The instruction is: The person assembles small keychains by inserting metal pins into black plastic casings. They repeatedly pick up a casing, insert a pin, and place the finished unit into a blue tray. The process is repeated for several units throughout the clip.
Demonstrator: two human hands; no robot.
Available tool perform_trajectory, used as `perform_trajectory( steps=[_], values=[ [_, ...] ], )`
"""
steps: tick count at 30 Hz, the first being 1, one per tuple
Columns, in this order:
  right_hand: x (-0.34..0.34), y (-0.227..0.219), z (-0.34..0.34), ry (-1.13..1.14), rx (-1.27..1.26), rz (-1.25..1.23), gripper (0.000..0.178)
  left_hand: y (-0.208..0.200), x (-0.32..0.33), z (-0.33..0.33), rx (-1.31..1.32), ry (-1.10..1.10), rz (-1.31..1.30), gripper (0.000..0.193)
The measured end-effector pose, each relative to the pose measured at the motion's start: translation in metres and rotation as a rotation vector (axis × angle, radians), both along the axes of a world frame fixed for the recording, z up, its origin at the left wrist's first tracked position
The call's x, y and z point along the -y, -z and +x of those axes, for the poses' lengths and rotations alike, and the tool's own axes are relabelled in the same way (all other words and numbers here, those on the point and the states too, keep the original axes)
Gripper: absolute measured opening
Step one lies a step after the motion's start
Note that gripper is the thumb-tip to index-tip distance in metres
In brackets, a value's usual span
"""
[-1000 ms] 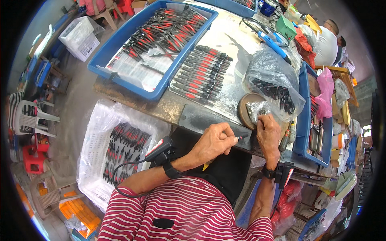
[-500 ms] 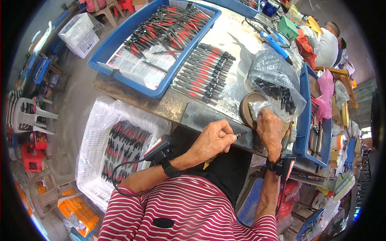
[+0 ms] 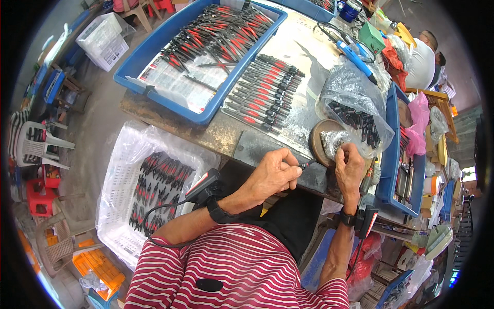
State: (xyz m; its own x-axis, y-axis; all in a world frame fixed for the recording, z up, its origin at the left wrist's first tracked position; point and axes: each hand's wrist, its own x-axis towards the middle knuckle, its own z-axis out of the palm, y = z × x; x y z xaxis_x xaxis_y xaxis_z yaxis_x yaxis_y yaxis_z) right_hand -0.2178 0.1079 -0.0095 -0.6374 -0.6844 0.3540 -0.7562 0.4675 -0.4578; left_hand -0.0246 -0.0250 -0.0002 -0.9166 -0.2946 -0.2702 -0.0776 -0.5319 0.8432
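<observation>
My left hand (image 3: 276,174) pinches a small dark part (image 3: 307,164) between thumb and fingertips, just over a dark flat block (image 3: 252,149) at the table's front edge. Beside it, my right hand (image 3: 350,167) has its fingers pinched together at the near side of a round brown dish (image 3: 315,141). In that dish lies clear plastic with small shiny pieces (image 3: 333,140); whatever the right fingertips hold is too small to make out. Beyond the block, slim black-and-red pen-like tools (image 3: 265,92) lie side by side in a row.
A blue tray (image 3: 198,117) of similar tools sits far left. An open plastic bag (image 3: 355,92) of black parts lies behind the dish. At right stands another blue tray (image 3: 386,185); a blue powered screwdriver (image 3: 355,61) lies farther back. Bottom left is a lined white basket (image 3: 116,206).
My right hand has drawn back slightly from the dish toward me, its fingers still pinched. My left hand stays nearly in place, the dark part now tilted upward.
</observation>
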Motion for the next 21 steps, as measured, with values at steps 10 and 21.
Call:
perform_trajectory(
  steps=[10,21],
  values=[
    [0.001,-0.02,0.075,-0.353,-0.032,-0.003,0.008,-0.001,-0.007,-0.012,-0.026,-0.116,-0.041,0.02],
    [-0.002,-0.028,0.088,-0.422,0.098,-0.08,0.01,0.005,-0.006,-0.008,-0.041,-0.061,-0.023,0.022]
  ],
)
